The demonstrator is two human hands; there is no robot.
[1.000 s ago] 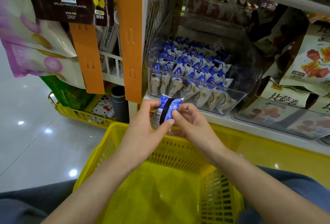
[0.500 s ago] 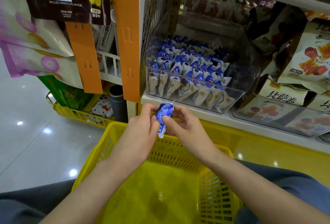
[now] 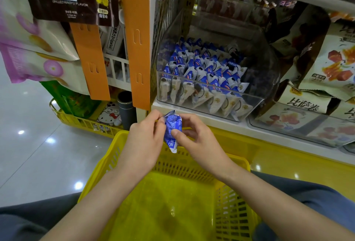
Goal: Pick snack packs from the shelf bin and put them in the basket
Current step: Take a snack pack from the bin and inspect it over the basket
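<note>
**While one pack hangs over the basket**

Although both my hands are together on one small blue-and-white foil snack pack (image 3: 172,127), it is not in yet. My left hand (image 3: 143,140) pinches its upper edge and my right hand (image 3: 197,140) pinches its middle, just above the far rim of the yellow slatted plastic basket (image 3: 104,165) under my wrists. I can make out no pack on the basket floor that shows, so I judge this early going. Beyond my fingertips, the clear plastic shelf bin (image 3: 267,71) holds many more packs.

Glossy pale tiled floor (image 3: 28,160) mirrors ceiling lights; flat orange slotted uprights (image 3: 136,29) stand beside a white metal shelf (image 3: 278,137).
</note>
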